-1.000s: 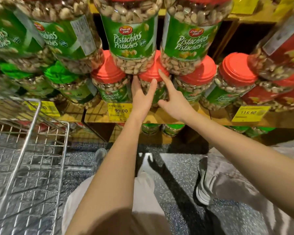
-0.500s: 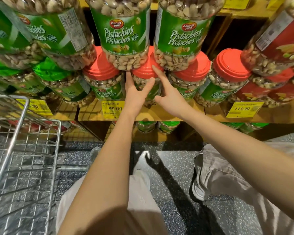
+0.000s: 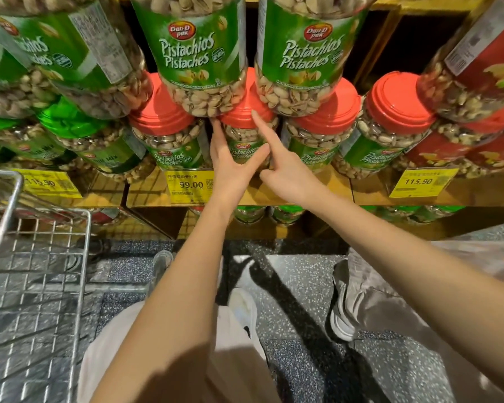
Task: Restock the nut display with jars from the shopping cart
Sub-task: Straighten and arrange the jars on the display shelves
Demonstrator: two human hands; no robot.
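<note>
A pistachio jar (image 3: pixel 246 135) with a red lid stands in the middle of the lower shelf row, wedged under two larger green-labelled pistachio jars (image 3: pixel 201 53). My left hand (image 3: pixel 230 167) lies against its left side with straight fingers, the thumb spread across the label. My right hand (image 3: pixel 285 173) touches its right side, the forefinger stretched up to the lid's edge. The wire shopping cart (image 3: pixel 41 257) stands at the left; no jar shows in the part I see.
Red-lidded jars (image 3: pixel 323 123) flank the jar on both sides, with red-labelled jars (image 3: pixel 477 68) at the right. Yellow price tags (image 3: pixel 189 186) hang on the wooden shelf edge (image 3: pixel 317 199). More jars sit on a lower shelf. My legs and shoes are below.
Both hands stay on the same red-lidded jar in nearly the same pose. The cart has slid slightly left in view.
</note>
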